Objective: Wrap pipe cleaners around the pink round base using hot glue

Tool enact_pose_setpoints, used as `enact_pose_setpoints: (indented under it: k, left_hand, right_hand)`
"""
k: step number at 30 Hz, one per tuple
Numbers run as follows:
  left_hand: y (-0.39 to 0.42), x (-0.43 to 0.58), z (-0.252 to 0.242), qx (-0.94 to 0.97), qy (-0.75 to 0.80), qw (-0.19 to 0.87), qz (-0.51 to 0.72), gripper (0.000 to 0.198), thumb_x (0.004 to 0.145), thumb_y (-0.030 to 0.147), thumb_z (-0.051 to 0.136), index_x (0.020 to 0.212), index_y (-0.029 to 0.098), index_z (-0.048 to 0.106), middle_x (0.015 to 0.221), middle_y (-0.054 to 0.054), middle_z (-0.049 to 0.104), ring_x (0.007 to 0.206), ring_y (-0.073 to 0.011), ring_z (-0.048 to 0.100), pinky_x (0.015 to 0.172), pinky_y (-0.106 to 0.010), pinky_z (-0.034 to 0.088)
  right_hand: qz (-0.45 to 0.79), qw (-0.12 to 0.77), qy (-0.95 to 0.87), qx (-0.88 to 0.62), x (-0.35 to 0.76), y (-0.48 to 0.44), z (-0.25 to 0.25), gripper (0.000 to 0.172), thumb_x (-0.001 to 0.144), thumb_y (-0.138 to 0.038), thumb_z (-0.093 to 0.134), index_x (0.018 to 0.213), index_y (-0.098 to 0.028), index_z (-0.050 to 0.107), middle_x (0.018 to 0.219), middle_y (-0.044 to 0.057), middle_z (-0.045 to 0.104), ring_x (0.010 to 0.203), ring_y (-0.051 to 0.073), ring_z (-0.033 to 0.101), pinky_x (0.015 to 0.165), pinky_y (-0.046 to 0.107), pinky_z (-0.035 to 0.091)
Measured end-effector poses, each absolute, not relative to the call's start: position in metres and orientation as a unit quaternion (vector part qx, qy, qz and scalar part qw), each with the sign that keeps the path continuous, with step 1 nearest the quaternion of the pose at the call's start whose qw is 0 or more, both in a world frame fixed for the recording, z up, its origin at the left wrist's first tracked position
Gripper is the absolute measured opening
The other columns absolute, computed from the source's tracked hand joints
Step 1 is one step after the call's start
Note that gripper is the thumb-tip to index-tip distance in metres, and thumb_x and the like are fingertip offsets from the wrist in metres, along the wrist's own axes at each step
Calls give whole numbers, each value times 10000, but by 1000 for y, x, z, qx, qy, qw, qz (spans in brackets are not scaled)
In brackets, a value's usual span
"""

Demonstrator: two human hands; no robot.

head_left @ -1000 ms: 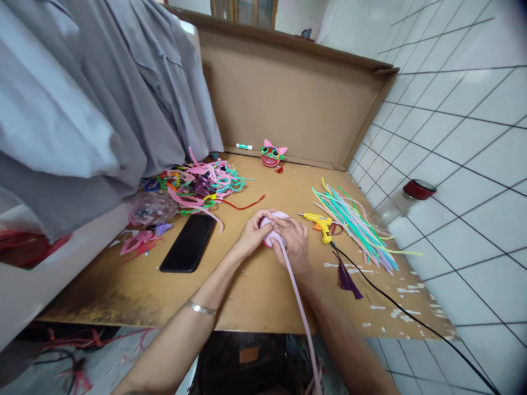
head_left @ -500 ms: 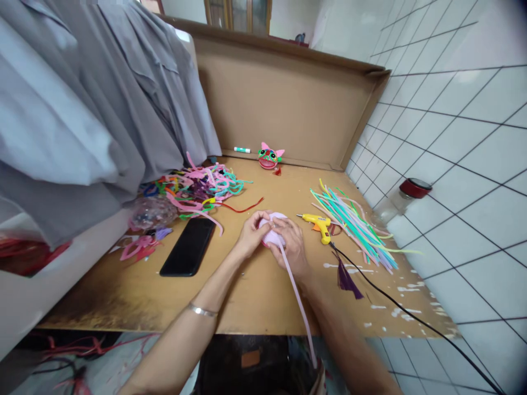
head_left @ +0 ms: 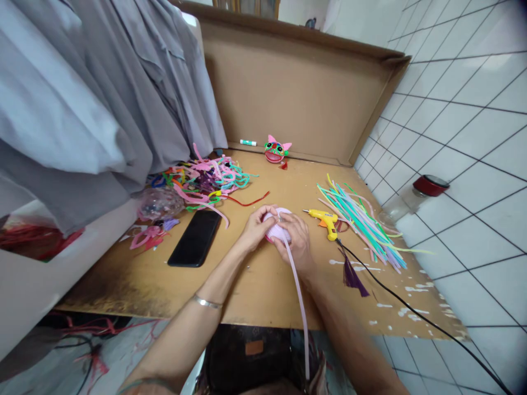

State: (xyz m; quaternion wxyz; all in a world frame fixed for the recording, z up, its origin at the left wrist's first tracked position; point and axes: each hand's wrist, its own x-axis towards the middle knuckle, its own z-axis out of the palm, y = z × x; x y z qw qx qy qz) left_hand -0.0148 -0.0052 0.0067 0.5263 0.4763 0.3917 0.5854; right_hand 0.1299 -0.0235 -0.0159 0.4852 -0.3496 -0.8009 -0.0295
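Observation:
Between my hands, over the middle of the table, is a rounded lilac piece of coiled pipe cleaner (head_left: 281, 232) with a pinkish-red lower edge. My left hand (head_left: 260, 226) grips it from the left, thumb and fingers closed on its rim. Curled round the right side, my right hand (head_left: 297, 241) presses its fingers on the top. One long lilac pipe cleaner end (head_left: 300, 299) trails from the piece toward my lap. A yellow glue gun (head_left: 325, 220) lies just right of my right hand, its nozzle pointing left.
Loose pipe cleaners (head_left: 362, 222) lie at the right, a tangled heap (head_left: 218, 175) at the left. Nearby are a black phone (head_left: 195, 240), a purple tassel (head_left: 354, 278), the glue gun's cable (head_left: 395, 302), a jar (head_left: 415, 195) and a colourful animal head (head_left: 275, 151). A cardboard wall (head_left: 296, 93) stands behind.
The view has shifted slightly, so the table things sit a little further right. Both hands keep hold of the lilac piece; my fingers have moved only slightly on it.

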Motion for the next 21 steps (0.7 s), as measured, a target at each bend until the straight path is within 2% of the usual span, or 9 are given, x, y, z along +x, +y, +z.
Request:
enact_pose_setpoints:
  k: [8, 21]
  left_hand:
    - [-6, -15, 6, 479, 393, 525, 583, 207, 653, 299, 686, 781, 175, 581, 1232, -101, 636, 1198, -272, 572, 1023, -376, 410]
    - [-6, -16, 5, 492, 389, 518, 582, 214, 674, 330, 691, 774, 174, 583, 1194, -101, 645, 1248, -290, 537, 1045, -387, 397]
  right_hand:
    - [-16, 482, -802, -352, 131, -23, -14, 276, 867, -321, 606, 1119, -209, 609, 1227, 127, 655, 1212, 262, 565, 1039, 460, 438]
    - [-13, 483, -802, -351, 131, -22, -15, 265, 870, -316, 607, 1113, -211, 606, 1233, 123, 657, 1201, 263, 574, 1033, 467, 441]
